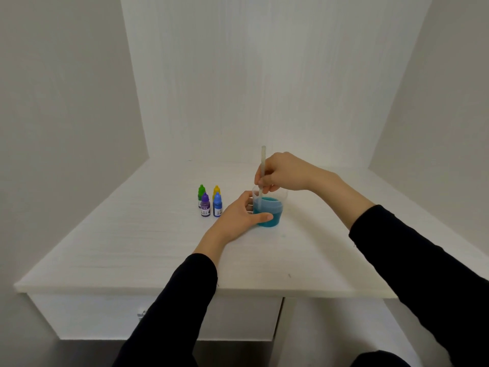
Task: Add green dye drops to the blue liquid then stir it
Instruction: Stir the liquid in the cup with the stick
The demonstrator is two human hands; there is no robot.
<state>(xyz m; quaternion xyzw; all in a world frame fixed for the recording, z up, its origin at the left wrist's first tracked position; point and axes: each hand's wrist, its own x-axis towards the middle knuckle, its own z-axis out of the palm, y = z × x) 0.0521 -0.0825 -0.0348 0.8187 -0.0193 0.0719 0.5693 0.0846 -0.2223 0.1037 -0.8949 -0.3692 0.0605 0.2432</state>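
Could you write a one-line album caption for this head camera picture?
Right hand stirs blue liquid in a clear plastic cup with a pale stick; left hand steadies it.

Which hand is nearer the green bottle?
Left. The left hand grips the cup just right of the bottle cluster, close to the green bottle. The right hand holds the stir stick above the cup, farther right.

A cup (270, 207) stands on the table (132, 250) with a stick (262, 176) in it. Four bottles (209, 201) stand just left of it, two in front, two behind. One hand (238, 218) lies between bottles and cup.
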